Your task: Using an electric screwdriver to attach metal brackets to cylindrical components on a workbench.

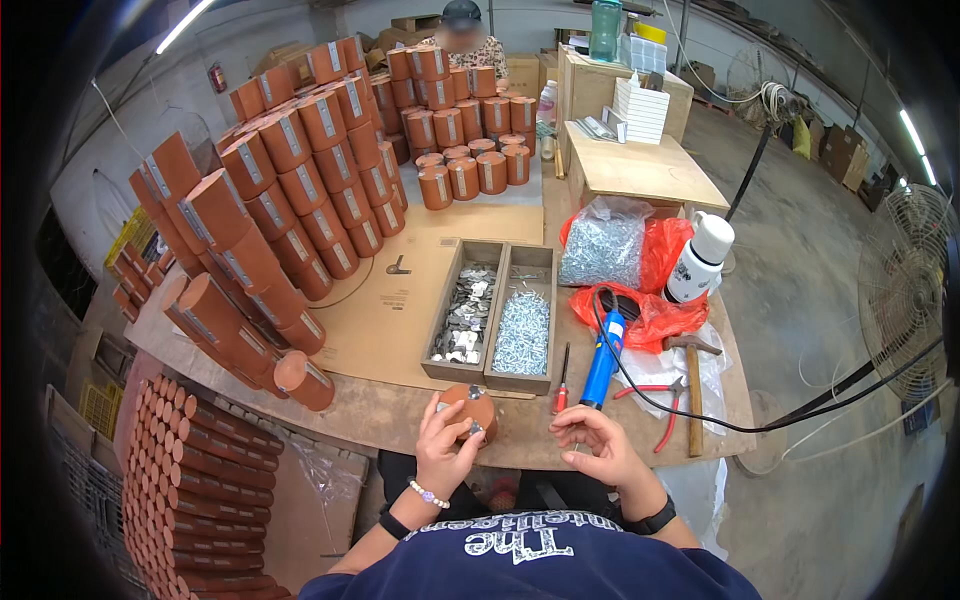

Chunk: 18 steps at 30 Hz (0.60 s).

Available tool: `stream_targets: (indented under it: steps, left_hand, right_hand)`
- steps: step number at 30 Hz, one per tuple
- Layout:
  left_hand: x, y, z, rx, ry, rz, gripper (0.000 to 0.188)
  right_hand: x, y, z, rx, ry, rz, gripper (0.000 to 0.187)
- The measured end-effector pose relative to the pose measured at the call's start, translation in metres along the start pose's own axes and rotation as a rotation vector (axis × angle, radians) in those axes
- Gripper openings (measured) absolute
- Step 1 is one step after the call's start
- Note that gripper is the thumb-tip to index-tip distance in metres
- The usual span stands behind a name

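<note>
At the table's near edge, my left hand (447, 437) is closed on a reddish-brown cylinder (480, 405) standing upright. Small grey metal clips (476, 428) sit at its top rim, one of them beside my fingertips. To the right, my right hand (598, 446) hovers apart from the cylinder, thumb and fingers curled together; whatever lies between them is too small to make out. Just beyond it lies a blue electric screwdriver (603, 360) with a black cord. A two-part wooden tray (489, 372) stands ahead, holding metal clips (469, 315) and silvery screws (522, 335).
Tall stacks of similar cylinders (310, 180) fill the left and back. Right of the tray lie a red-handled screwdriver (563, 380), pliers (672, 410), a hammer (694, 390), a screw bag (603, 250) and a white bottle (700, 258). A person (465, 40) sits behind the stacks.
</note>
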<state>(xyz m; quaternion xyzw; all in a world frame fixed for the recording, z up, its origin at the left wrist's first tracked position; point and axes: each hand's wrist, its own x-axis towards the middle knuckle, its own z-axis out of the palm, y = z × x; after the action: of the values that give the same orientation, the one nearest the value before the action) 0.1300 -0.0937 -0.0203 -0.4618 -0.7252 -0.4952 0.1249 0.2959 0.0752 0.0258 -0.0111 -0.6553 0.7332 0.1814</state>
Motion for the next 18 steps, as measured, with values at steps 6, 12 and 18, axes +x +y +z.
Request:
stream_targets:
  steps: [6, 12, 18]
  left_hand:
    - [0.0002, 0.0018, -0.0026, -0.009, -0.003, -0.021, 0.02]
    - [0.0038, 0.0068, 0.0046, 0.007, 0.054, -0.053, 0.022]
    - [0.0018, 0.002, 0.0001, 0.01, 0.004, -0.005, 0.021]
  right_hand:
    - [-0.0017, 0.002, 0.0002, -0.001, 0.005, 0.0, 0.037]
    - [-0.0016, 0.0026, -0.0005, -0.005, 0.0, 0.003, 0.037]
    - [-0.0013, 0.0034, -0.0003, -0.009, -0.006, 0.016, 0.037]
